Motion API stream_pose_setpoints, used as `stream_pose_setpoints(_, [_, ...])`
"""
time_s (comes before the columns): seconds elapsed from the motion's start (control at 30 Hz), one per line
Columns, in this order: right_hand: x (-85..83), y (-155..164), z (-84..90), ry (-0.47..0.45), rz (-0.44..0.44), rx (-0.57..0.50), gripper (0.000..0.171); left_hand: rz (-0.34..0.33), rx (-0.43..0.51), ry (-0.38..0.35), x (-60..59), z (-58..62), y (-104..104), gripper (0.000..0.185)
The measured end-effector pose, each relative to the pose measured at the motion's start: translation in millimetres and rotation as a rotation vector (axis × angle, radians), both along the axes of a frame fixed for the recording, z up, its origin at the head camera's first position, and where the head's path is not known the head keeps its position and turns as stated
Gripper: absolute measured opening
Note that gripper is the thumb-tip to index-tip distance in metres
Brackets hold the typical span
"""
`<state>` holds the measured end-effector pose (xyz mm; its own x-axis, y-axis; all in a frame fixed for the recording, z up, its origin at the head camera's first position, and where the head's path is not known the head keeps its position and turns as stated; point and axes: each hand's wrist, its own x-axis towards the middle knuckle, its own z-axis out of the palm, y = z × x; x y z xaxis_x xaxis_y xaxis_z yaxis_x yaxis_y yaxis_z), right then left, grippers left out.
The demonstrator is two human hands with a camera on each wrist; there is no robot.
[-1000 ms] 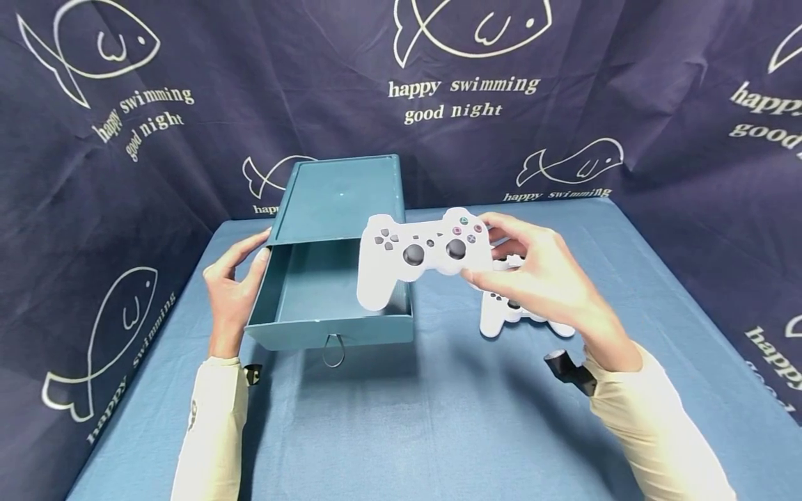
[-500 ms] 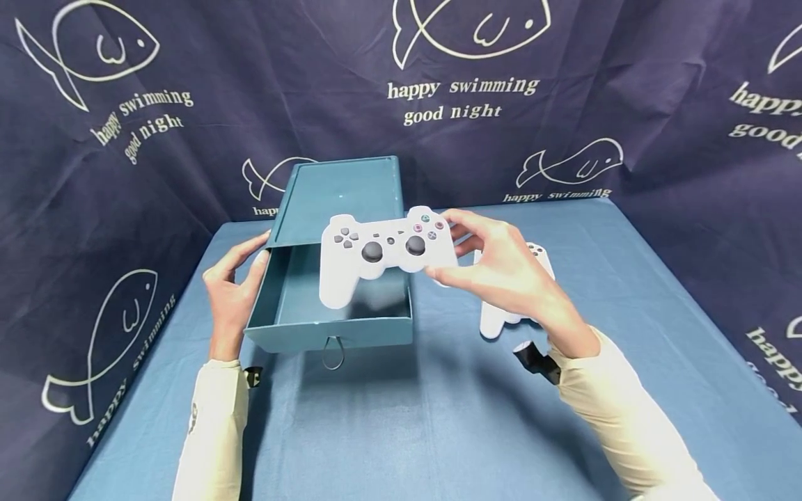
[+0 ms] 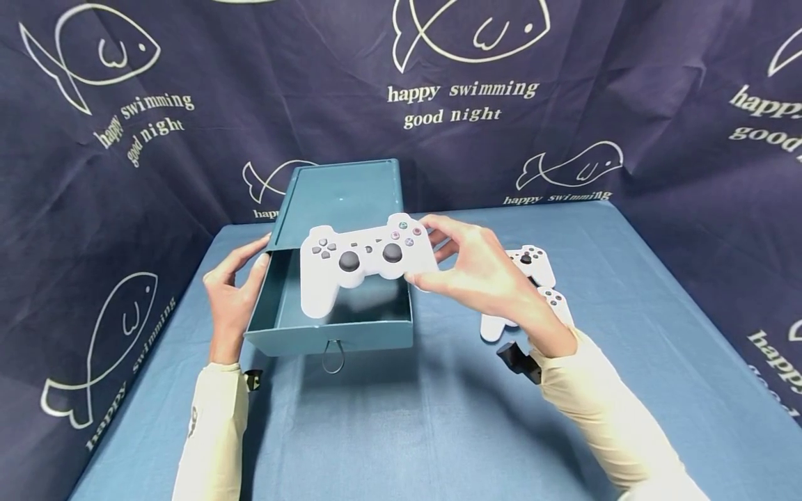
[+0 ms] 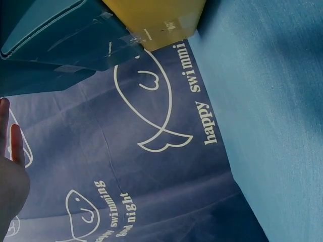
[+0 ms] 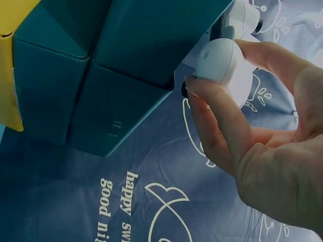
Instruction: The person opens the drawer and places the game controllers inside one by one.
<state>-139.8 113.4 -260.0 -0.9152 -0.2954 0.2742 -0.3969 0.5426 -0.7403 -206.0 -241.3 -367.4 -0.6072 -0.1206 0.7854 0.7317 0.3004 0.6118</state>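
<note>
A white game controller (image 3: 367, 257) with black thumbsticks is held over the pulled-out drawer (image 3: 328, 337) of a teal drawer box (image 3: 341, 198). My right hand (image 3: 482, 268) pinches its right end between thumb and fingers; the right wrist view shows the same grip on the controller (image 5: 222, 63). My left hand (image 3: 232, 296) touches the left side of the box, thumb near the drawer's side wall. In the left wrist view only part of that left hand (image 4: 12, 161) shows at the edge. The drawer's visible floor is bare; the controller hides part of it.
Two more white controllers, a rear one (image 3: 532, 264) and a front one (image 3: 557, 303), lie on the blue cloth, partly behind my right arm. A yellow box (image 4: 161, 22) adjoins the teal one in the wrist views. A wire ring (image 3: 334, 357) hangs on the drawer front.
My right hand has carried the controller leftward from the drawer's right edge to above its middle. The controllers on the cloth show more. My left hand has stayed put.
</note>
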Motion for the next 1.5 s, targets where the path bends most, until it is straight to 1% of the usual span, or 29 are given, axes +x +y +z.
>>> stream_pose_setpoints(0.1, [-0.7, -3.2, 0.0, -0.003, -0.002, 0.010, 0.059, -0.006, 0.001, 0.001, -0.2, -0.2, -0.2, 0.030])
stream_pose_setpoints(0.33, [-1.9, -9.1, 0.4, -0.009, -0.004, 0.028, 0.061, 0.004, -0.005, -0.012, 0.4, -0.9, -0.4, 0.030])
stream_pose_setpoints(0.63, [-1.8, -15.7, 4.5, 0.015, 0.010, 0.042, 0.052, 0.008, -0.008, -0.011, 1.1, -0.5, 0.1, 0.030])
stream_pose_setpoints(0.83, [-1.9, -19.7, 5.9, 0.044, 0.028, 0.037, 0.048, -0.004, -0.003, -0.005, 1.3, 0.7, 0.8, 0.030])
stream_pose_setpoints(1.07, [-1.9, -24.7, 8.0, 0.056, 0.049, 0.031, 0.050, -0.014, 0.008, -0.001, 2.6, 2.7, 2.3, 0.029])
stream_pose_setpoints(1.37, [-2.2, -32.5, 6.1, 0.080, 0.042, 0.053, 0.046, -0.016, 0.015, 0.003, 3.1, 3.4, 2.1, 0.029])
stream_pose_setpoints(1.5, [-0.7, -35.8, 4.9, 0.083, 0.041, 0.061, 0.049, -0.017, 0.014, 0.005, 3.6, 3.1, 2.1, 0.030])
